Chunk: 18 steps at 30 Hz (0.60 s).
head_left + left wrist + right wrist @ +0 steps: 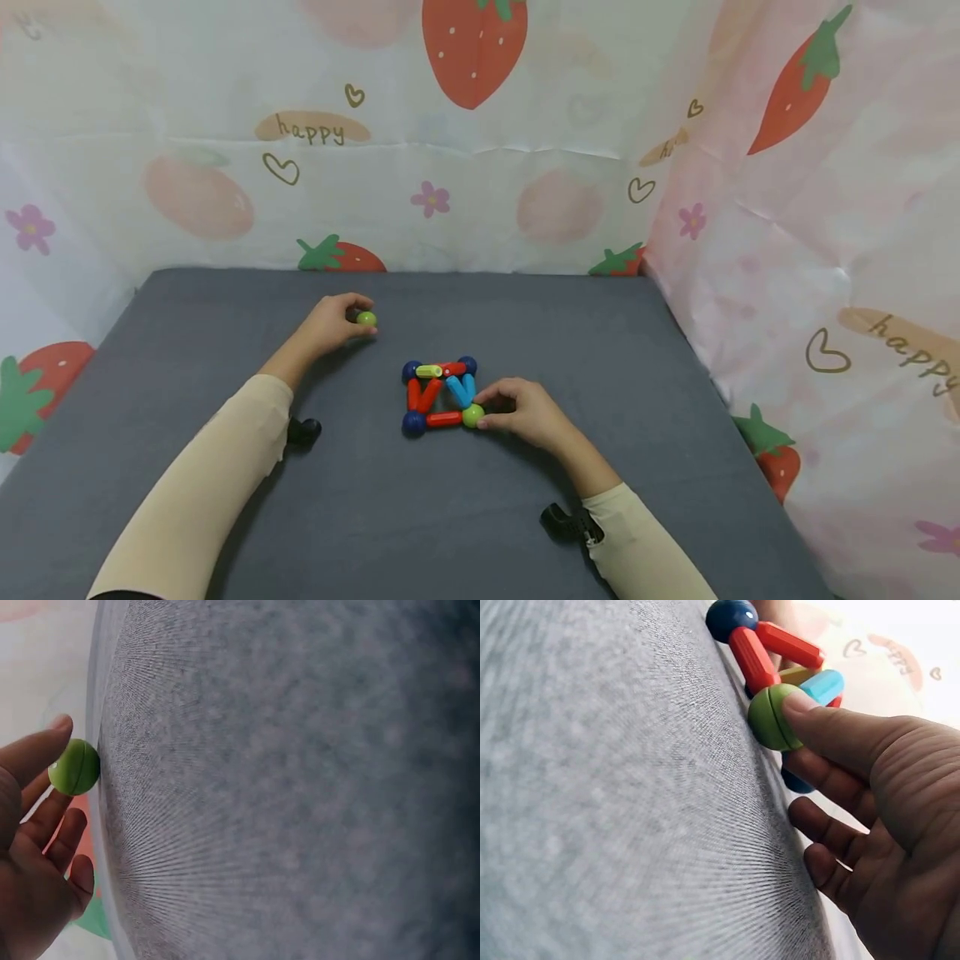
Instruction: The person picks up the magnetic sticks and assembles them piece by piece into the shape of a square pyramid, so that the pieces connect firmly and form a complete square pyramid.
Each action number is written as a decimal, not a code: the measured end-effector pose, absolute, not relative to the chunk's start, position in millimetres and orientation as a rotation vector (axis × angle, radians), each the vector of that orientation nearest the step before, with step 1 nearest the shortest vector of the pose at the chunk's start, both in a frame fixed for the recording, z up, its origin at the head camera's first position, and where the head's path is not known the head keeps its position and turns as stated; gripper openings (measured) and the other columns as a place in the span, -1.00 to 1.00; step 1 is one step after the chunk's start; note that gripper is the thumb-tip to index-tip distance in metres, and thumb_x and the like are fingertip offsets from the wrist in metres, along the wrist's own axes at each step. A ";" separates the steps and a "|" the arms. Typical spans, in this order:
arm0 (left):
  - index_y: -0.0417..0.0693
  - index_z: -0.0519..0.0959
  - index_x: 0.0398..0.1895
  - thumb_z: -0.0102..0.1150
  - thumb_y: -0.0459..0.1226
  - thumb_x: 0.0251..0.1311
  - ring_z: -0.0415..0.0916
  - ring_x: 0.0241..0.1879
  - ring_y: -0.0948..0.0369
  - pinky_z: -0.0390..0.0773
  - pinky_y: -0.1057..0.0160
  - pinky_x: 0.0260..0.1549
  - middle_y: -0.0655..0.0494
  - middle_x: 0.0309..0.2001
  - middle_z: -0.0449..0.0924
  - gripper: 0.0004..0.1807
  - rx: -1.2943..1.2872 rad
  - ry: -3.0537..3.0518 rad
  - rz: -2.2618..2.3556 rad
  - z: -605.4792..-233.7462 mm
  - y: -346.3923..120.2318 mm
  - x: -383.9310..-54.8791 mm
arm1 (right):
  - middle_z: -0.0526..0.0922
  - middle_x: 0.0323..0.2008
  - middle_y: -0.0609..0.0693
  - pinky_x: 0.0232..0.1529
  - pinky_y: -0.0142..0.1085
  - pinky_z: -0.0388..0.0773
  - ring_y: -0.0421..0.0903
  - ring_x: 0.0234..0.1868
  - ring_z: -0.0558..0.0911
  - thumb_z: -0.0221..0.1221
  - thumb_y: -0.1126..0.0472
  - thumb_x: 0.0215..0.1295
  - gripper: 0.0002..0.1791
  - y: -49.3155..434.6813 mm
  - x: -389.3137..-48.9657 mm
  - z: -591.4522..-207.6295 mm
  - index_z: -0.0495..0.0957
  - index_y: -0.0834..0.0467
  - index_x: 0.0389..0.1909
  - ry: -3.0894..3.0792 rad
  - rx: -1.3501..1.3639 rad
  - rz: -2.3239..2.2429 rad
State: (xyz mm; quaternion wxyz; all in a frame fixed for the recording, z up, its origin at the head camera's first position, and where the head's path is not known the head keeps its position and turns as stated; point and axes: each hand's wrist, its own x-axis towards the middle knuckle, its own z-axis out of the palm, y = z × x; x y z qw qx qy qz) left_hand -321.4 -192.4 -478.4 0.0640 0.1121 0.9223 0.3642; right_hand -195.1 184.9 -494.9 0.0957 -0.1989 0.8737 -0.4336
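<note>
At the far left of the table, my left hand (333,322) pinches a loose green ball (366,318) between thumb and fingers; in the left wrist view this ball (74,767) sits low at the cloth. My right hand (528,412) holds another green ball (472,416), the near right corner of a four-sided frame of rods and balls. Dark blue balls (413,423) form its other corners. Red rods (445,419) run along its sides, and two light blue rods (459,391) lean together at the right. A yellow-green rod (429,371) lies along the far side.
A grey cloth (390,517) covers the table. Behind and to the right hangs a white curtain (465,158) printed with strawberries and hearts. Black wrist mounts (303,433) stick out from both sleeves, low over the cloth.
</note>
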 end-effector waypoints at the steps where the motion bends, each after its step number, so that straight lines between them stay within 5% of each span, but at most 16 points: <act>1: -0.15 0.45 0.38 0.34 -0.14 0.34 0.39 0.30 -0.15 0.42 -0.18 0.24 -0.22 0.33 0.46 -0.40 0.329 2.788 1.093 -478.6 -192.4 -321.4 | 0.68 -0.09 -0.20 -0.05 -0.23 0.58 -0.20 -0.10 0.61 0.52 0.07 0.15 -0.70 185.1 -194.9 -494.8 0.75 -0.16 -0.08 2.589 -0.590 -1.285; 13: -0.11 0.54 0.31 0.36 -0.14 0.33 0.46 0.19 -0.13 0.26 -0.27 0.30 -0.21 0.22 0.55 -0.47 0.235 2.841 0.987 -476.3 -194.6 -321.3 | 0.68 -0.08 -0.18 -0.03 -0.21 0.58 -0.19 -0.09 0.62 0.52 0.09 0.15 -0.70 183.7 -194.1 -493.6 0.75 -0.16 -0.08 2.580 -0.576 -1.288; 18: -0.10 0.55 0.30 0.37 -0.11 0.32 0.47 0.18 -0.12 0.34 -0.23 0.25 -0.20 0.22 0.56 -0.46 0.226 2.834 1.002 -474.7 -193.1 -321.4 | 0.68 -0.09 -0.19 -0.05 -0.23 0.58 -0.18 -0.10 0.62 0.52 0.08 0.15 -0.70 185.2 -194.6 -494.8 0.75 -0.16 -0.08 2.589 -0.581 -1.288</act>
